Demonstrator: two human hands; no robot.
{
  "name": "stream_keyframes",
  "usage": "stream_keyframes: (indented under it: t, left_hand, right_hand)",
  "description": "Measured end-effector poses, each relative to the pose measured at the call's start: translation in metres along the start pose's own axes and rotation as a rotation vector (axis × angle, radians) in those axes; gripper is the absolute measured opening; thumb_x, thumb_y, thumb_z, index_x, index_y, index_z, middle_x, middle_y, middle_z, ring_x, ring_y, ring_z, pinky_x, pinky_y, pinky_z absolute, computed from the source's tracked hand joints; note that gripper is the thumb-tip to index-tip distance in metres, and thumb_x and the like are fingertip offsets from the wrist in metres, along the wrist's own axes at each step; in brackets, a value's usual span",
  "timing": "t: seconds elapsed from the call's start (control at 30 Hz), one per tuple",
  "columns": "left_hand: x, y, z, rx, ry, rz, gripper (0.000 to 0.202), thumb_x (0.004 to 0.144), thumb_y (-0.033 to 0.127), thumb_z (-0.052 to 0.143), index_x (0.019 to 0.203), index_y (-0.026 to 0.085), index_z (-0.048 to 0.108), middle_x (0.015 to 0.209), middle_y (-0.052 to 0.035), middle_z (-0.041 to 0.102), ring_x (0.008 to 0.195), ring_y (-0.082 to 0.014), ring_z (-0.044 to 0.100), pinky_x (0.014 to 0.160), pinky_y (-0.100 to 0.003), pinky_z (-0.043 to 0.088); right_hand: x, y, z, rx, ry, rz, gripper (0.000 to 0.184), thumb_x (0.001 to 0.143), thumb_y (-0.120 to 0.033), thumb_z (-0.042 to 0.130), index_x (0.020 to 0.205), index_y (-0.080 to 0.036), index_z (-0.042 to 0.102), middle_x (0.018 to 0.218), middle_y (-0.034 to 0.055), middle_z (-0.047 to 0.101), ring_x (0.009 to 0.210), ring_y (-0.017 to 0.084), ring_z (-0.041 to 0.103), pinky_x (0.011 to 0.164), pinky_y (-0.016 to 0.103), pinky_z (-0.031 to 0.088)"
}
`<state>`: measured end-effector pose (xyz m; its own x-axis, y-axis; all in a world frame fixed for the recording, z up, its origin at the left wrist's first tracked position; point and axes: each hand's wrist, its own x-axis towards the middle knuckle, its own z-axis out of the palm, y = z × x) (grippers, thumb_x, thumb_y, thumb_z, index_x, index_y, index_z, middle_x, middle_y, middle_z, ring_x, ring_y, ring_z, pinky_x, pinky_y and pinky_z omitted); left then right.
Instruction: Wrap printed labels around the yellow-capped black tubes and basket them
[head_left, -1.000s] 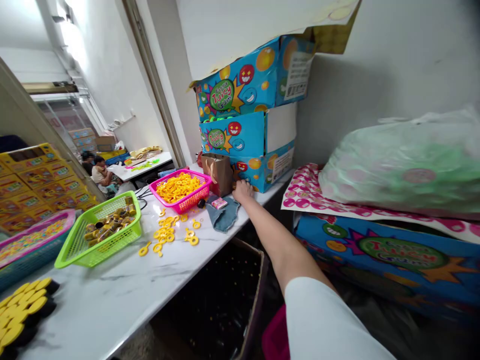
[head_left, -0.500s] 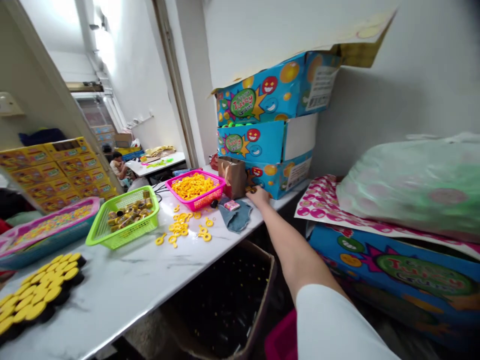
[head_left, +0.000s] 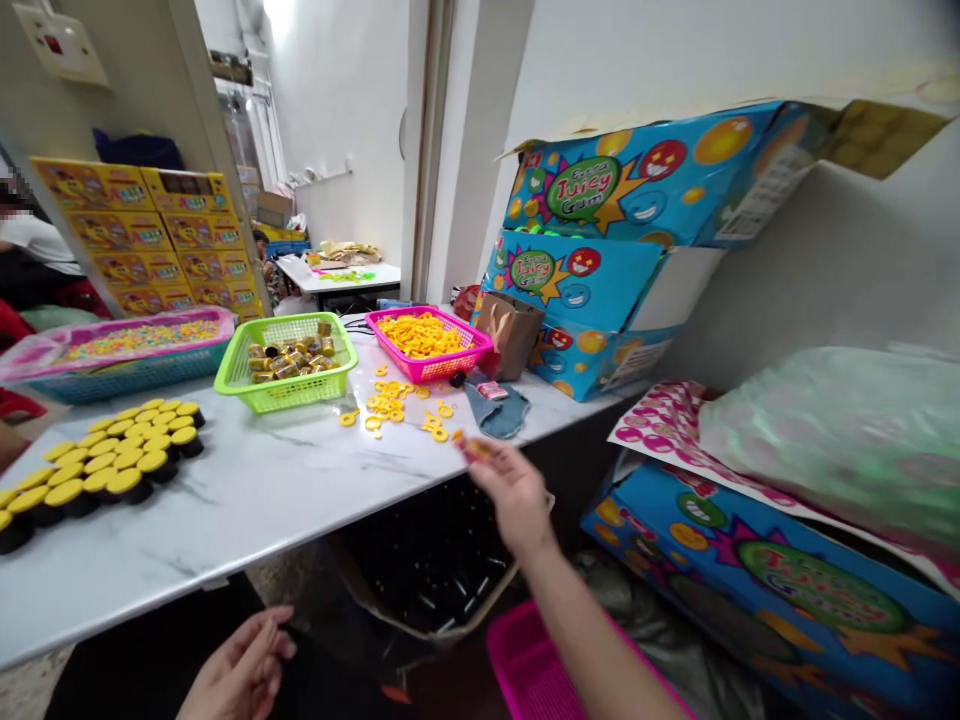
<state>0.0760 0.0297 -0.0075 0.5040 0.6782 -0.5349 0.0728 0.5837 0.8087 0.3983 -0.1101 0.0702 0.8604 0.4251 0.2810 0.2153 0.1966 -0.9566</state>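
Observation:
My right hand (head_left: 514, 490) is held above the table's front edge, its fingers pinched round a small red-and-yellow piece (head_left: 472, 449) whose kind is unclear. My left hand (head_left: 244, 660) hangs low in front of the table, fingers curled together, with nothing visible in them. Loose yellow ring-shaped plastic pieces (head_left: 386, 402) lie beyond the right hand, beside a blue denim scrap (head_left: 501, 415) with a small pink packet (head_left: 492, 390) on it. A pink basket (head_left: 431, 369) is filled with more yellow pieces. Small labelled cylinders (head_left: 296, 360) fill part of a green basket (head_left: 289, 394).
Black pots with yellow lids (head_left: 112, 455) stand grouped at the table's left. Behind them sits a basket of colourful beads (head_left: 135, 365). Blue gum cartons (head_left: 592, 270) and a paper bag (head_left: 510, 335) stand back right. An open box of dark pieces (head_left: 427, 570) is below the edge.
My right hand has drawn back from beside the paper bag towards me, bringing the small red-and-yellow piece. My left hand has come into view at the bottom. The view has turned and tilted down.

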Motion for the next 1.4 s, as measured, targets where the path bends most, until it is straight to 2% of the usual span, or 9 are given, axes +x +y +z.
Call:
stream_keyframes:
  t: [0.07, 0.13, 0.2, 0.3, 0.4, 0.57, 0.87, 1.03, 1.4]
  left_hand:
    - [-0.011, 0.014, 0.018, 0.032, -0.010, 0.132, 0.064, 0.060, 0.053, 0.086, 0.109, 0.013, 0.071, 0.082, -0.0087, 0.069, 0.056, -0.0118, 0.053, 0.041, -0.020, 0.037]
    - [-0.020, 0.032, 0.032, 0.062, -0.078, 0.235, 0.060, 0.067, 0.048, 0.083, 0.115, 0.014, 0.070, 0.100, -0.0136, 0.071, 0.068, -0.0155, 0.060, 0.052, -0.024, 0.048]
    - [-0.025, 0.049, 0.036, 0.043, -0.141, 0.316, 0.059, 0.072, 0.041, 0.082, 0.123, 0.016, 0.067, 0.115, -0.0143, 0.069, 0.083, -0.0191, 0.064, 0.068, -0.028, 0.054]
    - [-0.028, 0.064, 0.019, -0.100, -0.134, 0.389, 0.049, 0.076, 0.037, 0.080, 0.119, 0.016, 0.070, 0.114, -0.0116, 0.070, 0.097, -0.0197, 0.064, 0.085, -0.030, 0.054]
    - [-0.035, 0.060, -0.009, -0.276, -0.199, 0.304, 0.038, 0.075, 0.037, 0.081, 0.104, 0.013, 0.075, 0.101, -0.0095, 0.070, 0.094, -0.0191, 0.065, 0.085, -0.032, 0.054]
    - [-0.049, 0.040, -0.032, -0.393, -0.229, 0.167, 0.034, 0.075, 0.035, 0.081, 0.099, 0.012, 0.075, 0.093, -0.0077, 0.070, 0.088, -0.0162, 0.066, 0.084, -0.031, 0.053]
    - [-0.049, 0.038, -0.044, -0.427, -0.196, 0.174, 0.037, 0.073, 0.044, 0.081, 0.085, 0.008, 0.075, 0.083, -0.0085, 0.071, 0.076, -0.0147, 0.066, 0.074, -0.027, 0.055]
    - [-0.048, 0.037, -0.041, -0.480, -0.202, 0.079, 0.035, 0.076, 0.042, 0.080, 0.082, 0.008, 0.073, 0.080, -0.0088, 0.071, 0.072, -0.0157, 0.068, 0.069, -0.029, 0.059]
    - [-0.043, 0.031, -0.040, -0.469, -0.282, 0.035, 0.042, 0.067, 0.046, 0.086, 0.077, 0.008, 0.073, 0.071, -0.0058, 0.068, 0.069, -0.0140, 0.067, 0.068, -0.027, 0.060]
  right_hand:
    - [-0.059, 0.000, 0.048, 0.243, -0.221, 0.166, 0.039, 0.073, -0.038, 0.081, 0.106, -0.024, 0.069, 0.108, 0.0083, 0.077, 0.101, 0.028, 0.073, 0.094, 0.046, 0.057]
    - [-0.099, -0.001, 0.095, 0.381, -0.342, 0.288, 0.040, 0.072, -0.038, 0.082, 0.106, -0.023, 0.068, 0.108, 0.0081, 0.077, 0.101, 0.028, 0.073, 0.095, 0.046, 0.056]
    - [-0.123, -0.004, 0.131, 0.422, -0.462, 0.367, 0.042, 0.072, -0.040, 0.082, 0.106, -0.022, 0.067, 0.103, 0.0074, 0.078, 0.096, 0.026, 0.073, 0.091, 0.044, 0.057]
    - [-0.138, -0.009, 0.159, 0.346, -0.662, 0.356, 0.045, 0.074, -0.041, 0.081, 0.112, -0.022, 0.066, 0.106, 0.0065, 0.076, 0.091, 0.023, 0.072, 0.085, 0.040, 0.059]
    - [-0.138, -0.011, 0.164, 0.148, -0.901, 0.225, 0.047, 0.079, -0.036, 0.077, 0.123, -0.025, 0.065, 0.118, 0.0056, 0.073, 0.094, 0.021, 0.070, 0.088, 0.038, 0.058]
    - [-0.134, -0.010, 0.157, -0.178, -1.178, 0.053, 0.040, 0.085, -0.031, 0.069, 0.125, -0.028, 0.068, 0.105, 0.0031, 0.077, 0.085, 0.021, 0.071, 0.082, 0.038, 0.058]
    - [-0.135, -0.014, 0.170, -0.272, -1.124, -0.227, 0.034, 0.082, -0.034, 0.076, 0.115, -0.036, 0.074, 0.106, 0.0026, 0.072, 0.095, 0.022, 0.067, 0.090, 0.039, 0.055]
    - [-0.126, -0.012, 0.173, -0.219, -1.231, -0.187, 0.035, 0.083, -0.036, 0.076, 0.118, -0.033, 0.072, 0.113, 0.0040, 0.073, 0.104, 0.024, 0.067, 0.097, 0.041, 0.052]
    - [-0.118, -0.013, 0.182, -0.192, -1.268, -0.176, 0.023, 0.078, -0.037, 0.080, 0.095, -0.023, 0.076, 0.090, 0.0042, 0.074, 0.082, 0.020, 0.068, 0.077, 0.034, 0.055]
